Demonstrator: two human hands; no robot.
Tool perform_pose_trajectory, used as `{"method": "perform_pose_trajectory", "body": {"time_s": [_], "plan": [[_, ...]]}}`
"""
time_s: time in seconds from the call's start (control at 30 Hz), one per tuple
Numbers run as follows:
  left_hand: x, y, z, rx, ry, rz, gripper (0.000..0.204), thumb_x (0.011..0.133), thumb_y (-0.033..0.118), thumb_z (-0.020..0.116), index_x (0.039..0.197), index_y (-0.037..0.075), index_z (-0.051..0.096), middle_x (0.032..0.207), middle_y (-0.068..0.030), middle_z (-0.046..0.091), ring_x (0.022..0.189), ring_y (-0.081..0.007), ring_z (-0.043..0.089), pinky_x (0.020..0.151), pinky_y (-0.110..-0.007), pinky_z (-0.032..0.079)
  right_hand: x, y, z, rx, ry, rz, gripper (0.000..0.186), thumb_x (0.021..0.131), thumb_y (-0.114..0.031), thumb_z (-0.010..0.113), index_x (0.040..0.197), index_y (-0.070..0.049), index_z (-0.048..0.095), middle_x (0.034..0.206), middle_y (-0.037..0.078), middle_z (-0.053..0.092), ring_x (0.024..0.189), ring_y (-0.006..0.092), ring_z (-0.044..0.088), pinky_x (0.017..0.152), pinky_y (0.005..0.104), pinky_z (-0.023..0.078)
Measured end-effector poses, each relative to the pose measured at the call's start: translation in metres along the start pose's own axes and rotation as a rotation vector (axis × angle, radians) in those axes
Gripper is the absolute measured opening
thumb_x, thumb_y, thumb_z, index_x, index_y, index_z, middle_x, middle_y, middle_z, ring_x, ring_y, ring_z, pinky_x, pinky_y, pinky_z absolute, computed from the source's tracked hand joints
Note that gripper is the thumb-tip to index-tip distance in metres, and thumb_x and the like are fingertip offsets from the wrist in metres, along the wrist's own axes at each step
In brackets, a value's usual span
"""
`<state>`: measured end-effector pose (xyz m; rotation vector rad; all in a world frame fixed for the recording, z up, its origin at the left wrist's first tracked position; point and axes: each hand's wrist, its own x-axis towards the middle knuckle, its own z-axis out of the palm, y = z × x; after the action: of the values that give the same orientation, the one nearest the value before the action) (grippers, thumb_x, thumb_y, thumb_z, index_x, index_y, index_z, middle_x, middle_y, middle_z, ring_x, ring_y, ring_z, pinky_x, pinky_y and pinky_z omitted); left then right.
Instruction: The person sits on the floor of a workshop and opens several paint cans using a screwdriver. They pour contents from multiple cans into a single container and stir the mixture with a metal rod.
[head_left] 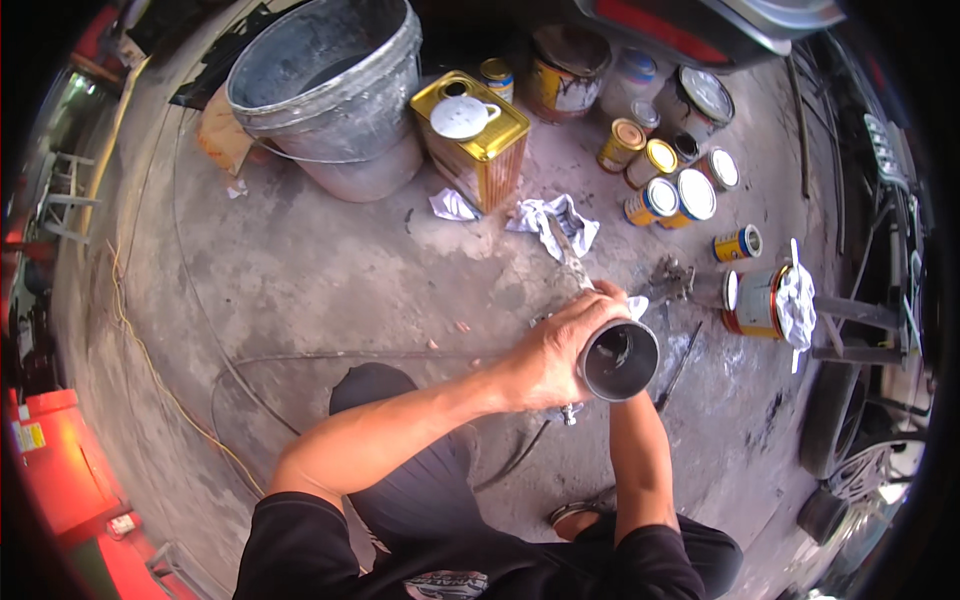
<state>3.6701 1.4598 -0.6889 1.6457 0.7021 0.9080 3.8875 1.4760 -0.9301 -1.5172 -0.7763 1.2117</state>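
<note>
My left hand [555, 350] is wrapped around the side of a dark round cup [620, 362], whose open mouth faces up toward me. A few light specks or glints show inside it. Small metal fittings [569, 414] stick out below my hand, so the cup looks like part of a paint spray gun. My right forearm [640, 460] rises to just beneath the cup, which hides the hand and its fingers. Beyond my left hand a stained flat stick or blade [570, 255] reaches to a crumpled white cloth or paper [555, 222].
A big grey bucket [330, 165] and a yellow rectangular tin [470, 140] with a white lid on top stand ahead. Several paint cans [690, 197] cluster at far right. Nearer stands a can [755, 302] topped with crumpled white material. Hoses [180, 240] cross the floor.
</note>
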Motion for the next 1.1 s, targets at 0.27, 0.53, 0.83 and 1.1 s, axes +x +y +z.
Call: {"method": "perform_pose_trajectory", "body": {"time_s": [0.27, 0.53, 0.83, 1.1], "plan": [[-0.004, -0.004, -0.016, 0.039, 0.024, 0.006, 0.077, 0.079, 0.007, 0.098, 0.146, 0.009, 0.060, 0.138, -0.0130, 0.066, 0.134, -0.0336, 0.066, 0.114, -0.045, 0.053, 0.042, -0.150, 0.035, 0.076, -0.319, -0.235, 0.033, 0.116, -0.020, 0.061, 0.136, 0.005, 0.071, 0.105, 0.012, 0.080, 0.075, 0.0177, 0.076, 0.067, 0.0317, 0.059], [-0.006, -0.001, -0.027, 0.044, 0.057, -0.050, 0.070, 0.084, 0.010, 0.096, 0.143, 0.009, 0.059, 0.131, -0.0125, 0.066, 0.127, -0.0326, 0.068, 0.109, -0.045, 0.054, 0.107, -0.218, 0.155, -0.053, -0.522, -0.086, 0.035, 0.120, -0.021, 0.056, 0.145, 0.003, 0.063, 0.100, 0.016, 0.079, 0.072, 0.0184, 0.075, 0.064, 0.0290, 0.062], [-0.010, -0.004, -0.037, 0.047, 0.083, -0.026, 0.068, 0.082, 0.011, 0.096, 0.140, 0.007, 0.061, 0.132, -0.0147, 0.067, 0.128, -0.0358, 0.067, 0.109, -0.046, 0.054, 0.102, -0.242, 0.152, -0.681, -0.399, -0.333, 0.042, 0.111, -0.031, 0.070, 0.133, 0.004, 0.077, 0.090, 0.014, 0.079, 0.072, 0.0214, 0.077, 0.067, 0.0333, 0.064], [-0.013, -0.014, -0.033, 0.071, 0.095, -0.065, 0.075, 0.076, 0.012, 0.098, 0.141, 0.007, 0.061, 0.136, -0.0170, 0.066, 0.134, -0.0389, 0.064, 0.114, -0.049, 0.051, 0.099, -0.283, 0.237, -1.193, -0.525, -1.187, 0.055, 0.099, -0.045, 0.081, 0.138, -0.008, 0.072, 0.128, 0.023, 0.077, 0.130, 0.0422, 0.068, 0.105, 0.0549, 0.054]]}}
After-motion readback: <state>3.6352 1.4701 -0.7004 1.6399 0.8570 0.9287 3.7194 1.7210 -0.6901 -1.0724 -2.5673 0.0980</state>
